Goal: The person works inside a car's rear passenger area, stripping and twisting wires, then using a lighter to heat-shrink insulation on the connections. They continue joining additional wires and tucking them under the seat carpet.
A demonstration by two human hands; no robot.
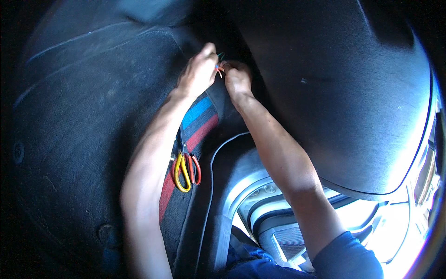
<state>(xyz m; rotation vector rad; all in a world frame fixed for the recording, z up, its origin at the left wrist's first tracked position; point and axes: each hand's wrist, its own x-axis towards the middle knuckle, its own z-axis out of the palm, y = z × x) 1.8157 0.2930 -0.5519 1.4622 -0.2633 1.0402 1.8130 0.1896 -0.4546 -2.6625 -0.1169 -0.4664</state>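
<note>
Close together at the upper middle, both of my hands are at a small bunch of thin coloured wires (219,70), with red-orange, blue and green showing. My left hand (200,70) is closed at the wires from the left, its knuckles raised. From the other side my right hand (238,80) pinches at them, partly in shadow. The far ends of the wires are lost in the dark. Below my left forearm, a tool with yellow loop handles (182,174) and another with red handles (195,170) lie on the striped carpet strip, their working ends mostly hidden.
Dark carpeted panelling (93,102) curves along the left. A large black padded panel (344,102) bulges on the right. The carpet strip has blue and red stripes (203,132). A door sill with a seal (213,162) runs below, beside a bright door opening (278,232).
</note>
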